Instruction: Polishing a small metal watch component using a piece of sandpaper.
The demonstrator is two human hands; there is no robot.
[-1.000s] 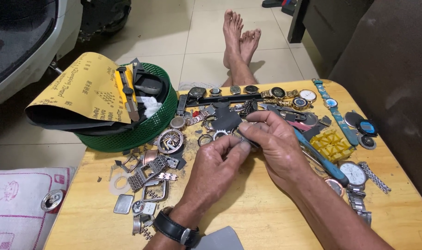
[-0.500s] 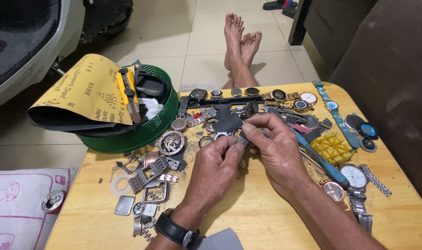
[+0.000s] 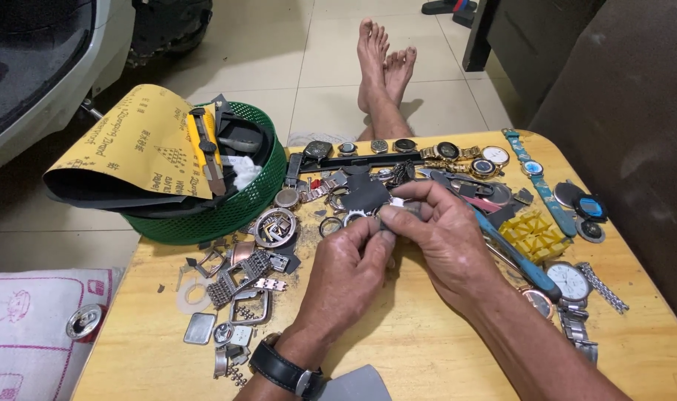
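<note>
Hands barely shifted since earlier frames, a touch closer together. Left hand (image 3: 346, 271) and right hand (image 3: 442, 238) both pinch a small metal watch part (image 3: 395, 211) at the fingertips, above the wooden table (image 3: 427, 349), near the green basket (image 3: 227, 212).

Single head-worn view, looking steeply down, close over wooden table (image 3: 427, 349)

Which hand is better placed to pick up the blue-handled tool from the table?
Probably the right hand: the blue-handled tool lies just beside it on the right side of the table. The left hand sits farther away. Both pinch a small metal part.
</note>
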